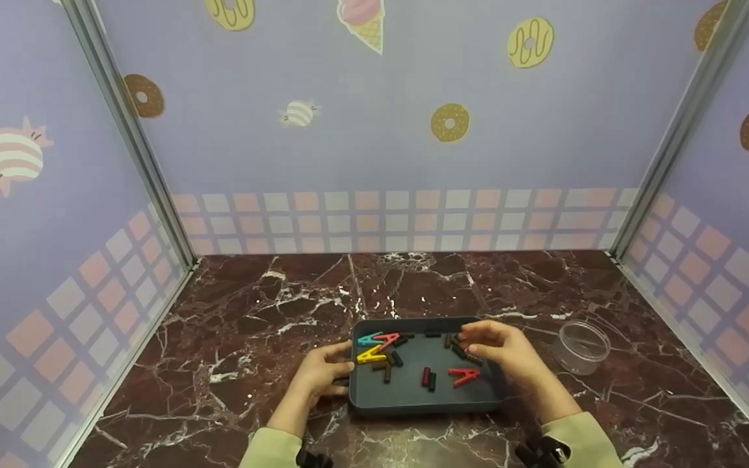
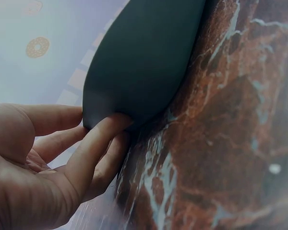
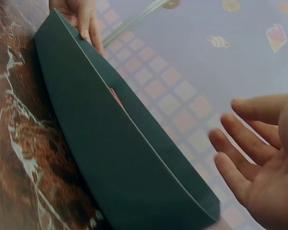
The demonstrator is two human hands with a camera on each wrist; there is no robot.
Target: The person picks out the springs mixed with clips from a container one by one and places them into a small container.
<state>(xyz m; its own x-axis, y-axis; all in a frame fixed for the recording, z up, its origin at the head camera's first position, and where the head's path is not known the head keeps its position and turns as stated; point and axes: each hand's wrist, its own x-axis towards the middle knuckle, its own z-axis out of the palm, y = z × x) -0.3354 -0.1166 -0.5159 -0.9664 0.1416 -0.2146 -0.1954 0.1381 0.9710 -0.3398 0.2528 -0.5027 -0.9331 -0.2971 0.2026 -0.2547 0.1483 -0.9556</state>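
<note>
A dark grey-green tray point(image 1: 426, 408) stands on the marble-patterned table. My left hand point(image 1: 322, 374) grips its left edge, with fingers against the outer wall point(image 2: 134, 62) in the left wrist view. Above the tray's right end is my right hand point(image 1: 501, 348), its fingers loosely bent and apart, holding nothing in the right wrist view. Inside the tray at left lie a turquoise clip point(image 1: 369, 339), a red clip point(image 1: 387, 340) and a yellow clip point(image 1: 370, 355). Another red clip point(image 1: 464, 376) lies front right. Short dark stick-like pieces point(image 1: 429, 378) are scattered about; my right hand partly hides some.
A clear round plastic tub point(image 1: 581, 348) stands to the right of the tray, beyond my right forearm. Patterned lilac panels point(image 1: 374, 156) close off the table point(image 1: 270, 292) at the back and on both sides.
</note>
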